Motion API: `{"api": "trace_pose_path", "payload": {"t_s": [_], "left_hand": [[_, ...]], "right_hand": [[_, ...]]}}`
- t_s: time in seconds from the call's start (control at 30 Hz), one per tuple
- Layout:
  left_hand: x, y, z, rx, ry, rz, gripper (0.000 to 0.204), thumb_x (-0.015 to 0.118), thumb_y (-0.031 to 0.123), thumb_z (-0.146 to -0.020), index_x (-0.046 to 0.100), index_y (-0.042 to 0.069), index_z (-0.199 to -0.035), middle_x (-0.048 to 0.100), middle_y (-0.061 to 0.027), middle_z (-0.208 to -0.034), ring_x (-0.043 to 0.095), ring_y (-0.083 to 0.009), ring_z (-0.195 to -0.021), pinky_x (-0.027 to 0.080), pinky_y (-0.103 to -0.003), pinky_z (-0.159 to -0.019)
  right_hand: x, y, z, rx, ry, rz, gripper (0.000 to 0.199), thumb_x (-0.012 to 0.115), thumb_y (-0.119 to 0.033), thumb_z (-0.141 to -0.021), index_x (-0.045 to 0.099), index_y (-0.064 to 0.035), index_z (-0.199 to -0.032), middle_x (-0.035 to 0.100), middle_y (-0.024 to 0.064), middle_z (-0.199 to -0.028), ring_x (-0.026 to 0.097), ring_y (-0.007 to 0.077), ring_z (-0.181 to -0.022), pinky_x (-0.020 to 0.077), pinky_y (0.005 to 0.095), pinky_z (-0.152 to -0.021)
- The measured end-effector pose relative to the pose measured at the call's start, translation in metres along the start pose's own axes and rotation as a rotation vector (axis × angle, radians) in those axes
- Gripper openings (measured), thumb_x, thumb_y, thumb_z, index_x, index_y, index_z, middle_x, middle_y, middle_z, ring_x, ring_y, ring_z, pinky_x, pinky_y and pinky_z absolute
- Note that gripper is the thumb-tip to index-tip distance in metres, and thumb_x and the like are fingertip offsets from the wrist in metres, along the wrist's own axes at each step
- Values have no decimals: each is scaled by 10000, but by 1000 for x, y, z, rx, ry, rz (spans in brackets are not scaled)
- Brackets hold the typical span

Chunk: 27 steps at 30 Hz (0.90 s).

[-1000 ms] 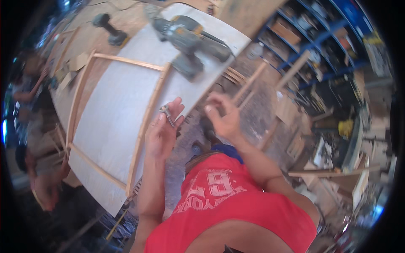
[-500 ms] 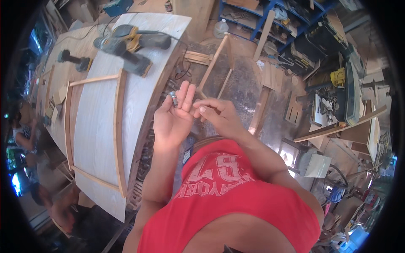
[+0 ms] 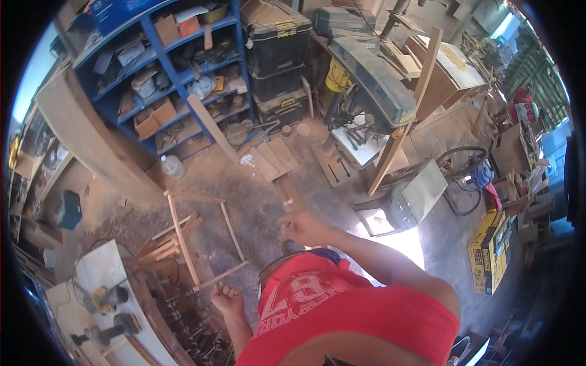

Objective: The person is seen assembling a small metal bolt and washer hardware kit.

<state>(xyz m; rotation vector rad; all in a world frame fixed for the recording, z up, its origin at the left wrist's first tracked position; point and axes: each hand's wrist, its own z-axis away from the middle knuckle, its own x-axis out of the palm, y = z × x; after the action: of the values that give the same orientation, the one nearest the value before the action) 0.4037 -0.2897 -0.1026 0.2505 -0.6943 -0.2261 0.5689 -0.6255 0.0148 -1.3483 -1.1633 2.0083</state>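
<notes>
"Hands, where are they?"

"Apart! Left hand [image 3: 228, 299] is just off the near end of the slim wooden frame [image 3: 182, 243] standing on the floor [image 3: 262, 210], fingers folded into a fist."

"Clamped on anything?"

"Yes, a small greyish piece [image 3: 218, 285] pokes up by the thumb, right there near the frame's near end. Most of it is buried in the fingers, so I can't make out what it is."

"And the right hand [image 3: 303, 227]?"

"Out to the right of the frame, well clear of it, back of the hand up, fingers bent. The palm is hidden; whether it grips something, I can't tell."

"Is the left one touching the frame?"

"Can't say from here; it only looks close."

"What's left of the frame?"

"Loose wood strips [image 3: 166, 243], partly covered by its side rail. Farther left and nearer, the desk [image 3: 61, 299], running off into the dark. On it there's a drill [image 3: 116, 328] and another power tool [image 3: 105, 299] beside it, yellow and black, its shape hard to read."

"And between desk and frame?"

"A dark jumble of metal things [image 3: 198, 329] below the desk's edge; too murky to sort out."

"Beyond the frame?"

"A pale jug [image 3: 173, 166], then the blue shelf [image 3: 177, 79], its top cut off and its deeper compartments lost in shadow."
</notes>
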Motion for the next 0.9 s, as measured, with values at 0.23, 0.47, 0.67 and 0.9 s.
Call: {"api": "trace_pose_path", "payload": {"t_s": [0.23, 0.47, 0.67, 0.9], "left_hand": [[93, -8, -73, 221, 134, -239, 145, 534, 303, -918, 519, 181, -842, 342, 78, -559, 284, -78, -450, 252, -243, -448], [168, 1, -164, 287, 166, -205, 188, 557, 331, -919, 488, 184, -825, 303, 81, -555, 231, -71, -434, 194, -261, -421], [269, 25, -226, 230, 175, -258, 196, 532, 301, -946, 473, 178, -804, 301, 81, -549, 231, -70, -432, 227, -262, -417], [368, 32, -285, 541, 231, -754, 224, 535, 239, -950, 479, 128, -763, 349, 87, -604, 323, -34, -502, 249, -257, -466]], "right_hand": [[-42, 18, -64, 5, 131, -15, 315, 649, -206, -843, 696, -20, -1093, 721, 168, -907, 698, 342, -838, 543, 431, -768], [-72, 15, -183, -219, -140, 56, 309, 640, -218, -857, 662, -30, -1101, 682, 170, -922, 648, 372, -943, 506, 445, -847], [-179, 8, -275, -119, 16, 95, 259, 638, -197, -848, 683, -38, -1047, 683, 178, -915, 658, 368, -898, 510, 449, -801], [-421, 57, -325, 41, 662, 183, 146, 660, -159, -842, 708, -32, -895, 708, 88, -780, 689, 202, -722, 540, 345, -687]]}}
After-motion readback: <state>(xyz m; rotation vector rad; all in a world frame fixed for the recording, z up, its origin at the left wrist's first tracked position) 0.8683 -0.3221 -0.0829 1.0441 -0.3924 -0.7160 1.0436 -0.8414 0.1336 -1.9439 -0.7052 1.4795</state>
